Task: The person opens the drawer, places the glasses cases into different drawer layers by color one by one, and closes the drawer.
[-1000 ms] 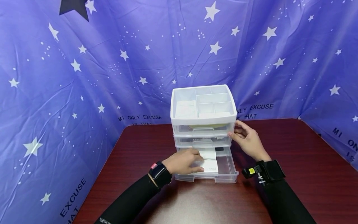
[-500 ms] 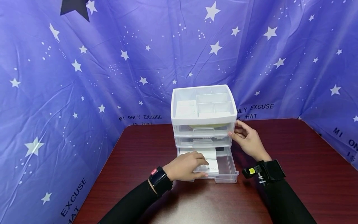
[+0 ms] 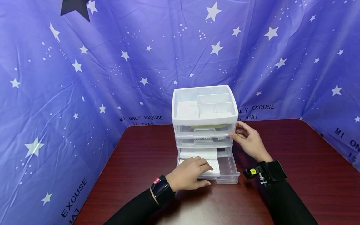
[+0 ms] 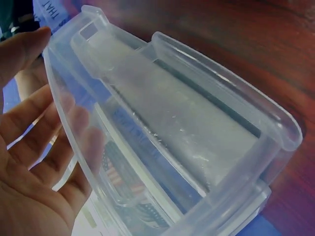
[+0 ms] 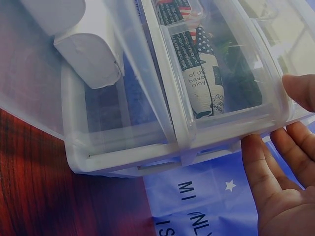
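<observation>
A white plastic drawer organizer (image 3: 204,121) stands on the table with its clear bottom drawer (image 3: 228,180) pulled out. White paper-like packs (image 3: 198,153) lie in the drawer's left part, the front one bearing faint print. My left hand (image 3: 187,175) reaches over the drawer's front edge, fingers loosely bent above the front pack and thumb outside. In the left wrist view its fingertips show through the clear plastic wall. My right hand (image 3: 251,142) holds the organizer's right front corner, thumb at the front and fingers at the side.
The top tray has white dividers (image 3: 215,103). A closed drawer holds an item with flag print (image 5: 202,69); a yellowish thing (image 3: 211,126) shows in the top drawer. Dark red table (image 3: 303,175) surrounds the organizer, with a blue star-printed curtain (image 3: 157,62) behind.
My left hand has shifted toward me and slightly right over the drawer, uncovering more of the packs. The right hand, the organizer and the bottom drawer have stayed in place.
</observation>
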Tool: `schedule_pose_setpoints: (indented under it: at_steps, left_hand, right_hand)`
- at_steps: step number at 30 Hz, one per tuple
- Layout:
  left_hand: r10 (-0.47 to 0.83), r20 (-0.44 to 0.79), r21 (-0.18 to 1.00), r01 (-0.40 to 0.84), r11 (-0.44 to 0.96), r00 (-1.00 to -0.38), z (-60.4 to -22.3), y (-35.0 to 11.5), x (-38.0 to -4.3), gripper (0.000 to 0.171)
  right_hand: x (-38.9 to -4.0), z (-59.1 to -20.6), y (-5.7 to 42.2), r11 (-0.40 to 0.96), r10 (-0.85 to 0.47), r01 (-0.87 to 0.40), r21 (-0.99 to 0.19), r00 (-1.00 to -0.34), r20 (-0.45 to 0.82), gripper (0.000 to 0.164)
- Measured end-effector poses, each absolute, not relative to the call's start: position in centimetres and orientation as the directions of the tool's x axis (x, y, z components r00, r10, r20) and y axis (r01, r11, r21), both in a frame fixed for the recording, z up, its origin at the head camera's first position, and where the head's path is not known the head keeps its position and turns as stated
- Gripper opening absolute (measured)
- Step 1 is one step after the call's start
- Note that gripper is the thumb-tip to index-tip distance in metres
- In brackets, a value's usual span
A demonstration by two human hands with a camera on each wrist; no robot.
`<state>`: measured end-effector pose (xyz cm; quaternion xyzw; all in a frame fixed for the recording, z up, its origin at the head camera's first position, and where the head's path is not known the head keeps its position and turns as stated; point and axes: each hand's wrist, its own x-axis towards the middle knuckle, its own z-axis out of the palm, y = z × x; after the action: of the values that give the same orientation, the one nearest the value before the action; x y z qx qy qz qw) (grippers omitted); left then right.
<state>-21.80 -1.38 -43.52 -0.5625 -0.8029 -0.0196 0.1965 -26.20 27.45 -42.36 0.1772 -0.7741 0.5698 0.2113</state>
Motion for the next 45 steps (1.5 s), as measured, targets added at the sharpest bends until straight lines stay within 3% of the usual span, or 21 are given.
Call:
schedule_pose_setpoints:
  at_steps: [9,16,32,36,45]
  left_hand:
    - [0.898,0.399,-0.387,0.854,0.347,-0.185,-44.3,-1.3,-21.2,0.027]
    - [0.902,0.403,-0.475,0.807,0.35,-0.154,-44.8,-1.3,-20.9,0.01]
    - [0.927,0.374,-0.662,0.703,0.259,0.011,-45.2,-1.3,-20.7,0.041]
    - [0.922,0.381,-0.701,0.67,0.244,0.062,-44.6,-1.3,-20.5,0.038]
    - [0.913,0.398,-0.714,0.653,0.25,0.085,-43.5,-1.4,-19.7,0.036]
  right_hand:
    - [-26.3,-42.4,27.5,0.281,-0.034,-0.524,-0.804,-0.843,0.538,0.054]
    - [-26.2,-42.3,27.4,0.278,-0.037,-0.521,-0.807,-0.845,0.533,0.055]
    - [-25.9,-42.2,27.4,0.301,-0.038,-0.506,-0.808,-0.853,0.52,0.055]
    - [-25.1,-41.3,26.8,0.298,-0.044,-0.511,-0.806,-0.851,0.523,0.054]
    - [-25.9,-42.1,27.4,0.304,-0.036,-0.5,-0.811,-0.857,0.514,0.056]
